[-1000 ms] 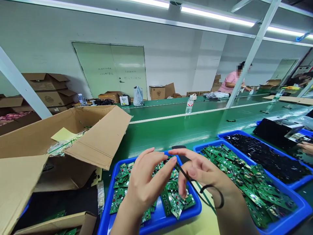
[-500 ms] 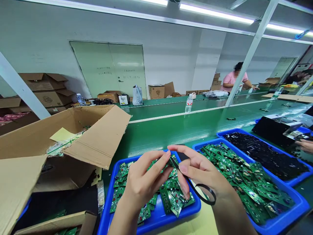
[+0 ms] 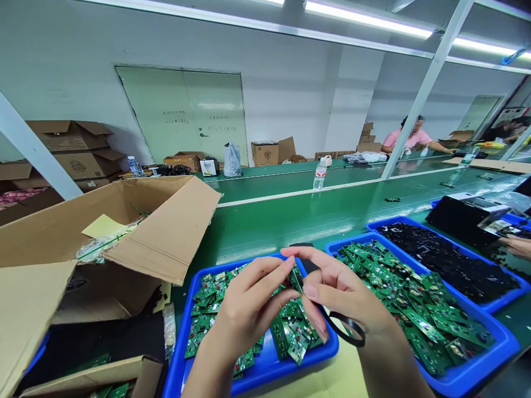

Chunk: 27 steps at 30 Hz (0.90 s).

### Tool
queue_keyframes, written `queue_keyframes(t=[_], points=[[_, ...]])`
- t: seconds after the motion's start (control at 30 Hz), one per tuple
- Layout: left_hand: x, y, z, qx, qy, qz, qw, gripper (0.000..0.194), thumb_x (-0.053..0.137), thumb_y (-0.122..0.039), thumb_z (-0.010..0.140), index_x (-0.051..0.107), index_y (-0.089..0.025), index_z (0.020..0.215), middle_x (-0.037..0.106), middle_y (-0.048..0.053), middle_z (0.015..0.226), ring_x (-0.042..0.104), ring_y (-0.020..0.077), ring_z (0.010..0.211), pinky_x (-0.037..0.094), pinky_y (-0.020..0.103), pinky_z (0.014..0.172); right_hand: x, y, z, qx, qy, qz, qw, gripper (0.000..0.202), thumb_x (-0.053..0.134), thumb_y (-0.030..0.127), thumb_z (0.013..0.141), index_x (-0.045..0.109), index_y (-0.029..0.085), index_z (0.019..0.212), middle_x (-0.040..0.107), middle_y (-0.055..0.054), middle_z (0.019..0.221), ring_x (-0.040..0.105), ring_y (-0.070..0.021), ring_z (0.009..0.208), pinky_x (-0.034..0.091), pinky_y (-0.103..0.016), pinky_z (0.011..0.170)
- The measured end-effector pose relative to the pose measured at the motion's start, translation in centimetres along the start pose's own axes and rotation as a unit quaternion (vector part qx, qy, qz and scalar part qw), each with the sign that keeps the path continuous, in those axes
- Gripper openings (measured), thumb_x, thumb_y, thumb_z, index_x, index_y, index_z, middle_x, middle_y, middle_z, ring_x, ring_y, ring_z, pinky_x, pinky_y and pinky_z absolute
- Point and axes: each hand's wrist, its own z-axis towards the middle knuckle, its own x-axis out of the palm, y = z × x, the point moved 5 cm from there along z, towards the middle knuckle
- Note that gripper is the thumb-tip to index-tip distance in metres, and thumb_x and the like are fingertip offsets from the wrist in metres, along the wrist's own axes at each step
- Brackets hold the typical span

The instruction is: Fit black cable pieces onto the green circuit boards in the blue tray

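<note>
My left hand (image 3: 244, 309) and my right hand (image 3: 340, 287) meet above the near blue tray (image 3: 265, 381). Pinched between their fingertips is a small green circuit board (image 3: 297, 278), seen nearly edge-on and partly hidden by the fingers. A narrow black strip (image 3: 352, 338) curls out beneath my right palm and loops by the wrist; where it begins is hidden. Below the hands, many loose green circuit boards (image 3: 296, 337) lie jumbled in the tray, some under my left hand.
At right stand a blue tray of boards (image 3: 493, 354) and another of black pieces (image 3: 443, 265). An open cardboard box (image 3: 166, 232) rises on the left. A bottle (image 3: 319, 174) stands across the green bench. A co-worker's hand (image 3: 516, 243) shows at far right; a person in pink (image 3: 418, 138) works behind.
My left fingers have shifted slightly along the board, and the board has turned a little between the hands. The person in pink has leaned and reached to the right.
</note>
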Motion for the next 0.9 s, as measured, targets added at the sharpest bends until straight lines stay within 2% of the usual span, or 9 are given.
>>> queue_keyframes(t=[0.2,0.33,0.43,0.6,0.77,0.9], points=[[0.8,0.5,-0.2,-0.059,0.012,-0.104,0.993,0.044,0.057,-0.017,0.09,0.051,-0.027,0.132,0.063,0.006,0.101,0.062,0.0141,0.089,0.057,0.026,0.076,-0.3,0.3,-0.6,-0.036,-0.028,-0.093,0.995,0.046,0.055,0.021,0.09,0.038,0.02,0.133,0.057,0.007,0.059,0.048,-0.0049,0.045,0.043,-0.014,0.045],[1.9,1.0,-0.8,-0.143,0.027,-0.203,0.968,0.049,0.053,-0.015,0.091,0.046,-0.033,0.136,0.058,0.005,0.106,0.059,0.0144,0.096,0.058,0.026,0.079,-0.5,0.6,-0.9,-0.073,-0.049,-0.168,0.982,0.047,0.049,0.016,0.093,0.036,0.027,0.137,0.054,0.007,0.064,0.047,-0.0052,0.051,0.041,-0.015,0.048],[2.3,1.0,-0.9,-0.173,0.035,-0.224,0.958,0.05,0.051,-0.014,0.092,0.044,-0.036,0.137,0.057,0.004,0.11,0.058,0.0131,0.099,0.057,0.025,0.082,-0.6,0.8,-1.1,-0.109,-0.053,-0.233,0.965,0.051,0.046,0.014,0.095,0.032,0.032,0.14,0.054,0.006,0.068,0.047,-0.0064,0.058,0.041,-0.017,0.054],[2.1,0.7,-0.3,-0.135,0.066,-0.145,0.978,0.044,0.053,-0.013,0.091,0.051,-0.033,0.131,0.063,0.003,0.107,0.06,0.0124,0.099,0.053,0.023,0.084,-0.9,1.1,-1.3,-0.109,-0.069,-0.317,0.94,0.055,0.043,0.012,0.094,0.028,0.031,0.144,0.052,0.005,0.07,0.045,-0.0079,0.061,0.039,-0.02,0.057],[1.8,0.8,-0.2,-0.104,0.083,-0.088,0.987,0.045,0.054,-0.013,0.09,0.051,-0.032,0.131,0.068,0.001,0.096,0.065,0.0119,0.089,0.055,0.018,0.076,-0.7,1.3,-0.8,-0.071,-0.03,-0.306,0.949,0.059,0.042,0.011,0.091,0.024,0.022,0.146,0.055,0.004,0.07,0.048,-0.0079,0.06,0.04,-0.02,0.055],[1.7,0.9,-0.1,-0.082,0.093,-0.069,0.99,0.047,0.05,-0.014,0.091,0.048,-0.03,0.135,0.068,0.005,0.107,0.067,0.0156,0.095,0.057,0.021,0.078,-0.9,1.3,-0.3,-0.054,-0.044,-0.317,0.946,0.061,0.043,0.011,0.089,0.026,0.021,0.146,0.057,0.004,0.068,0.05,-0.0078,0.059,0.042,-0.019,0.055]])
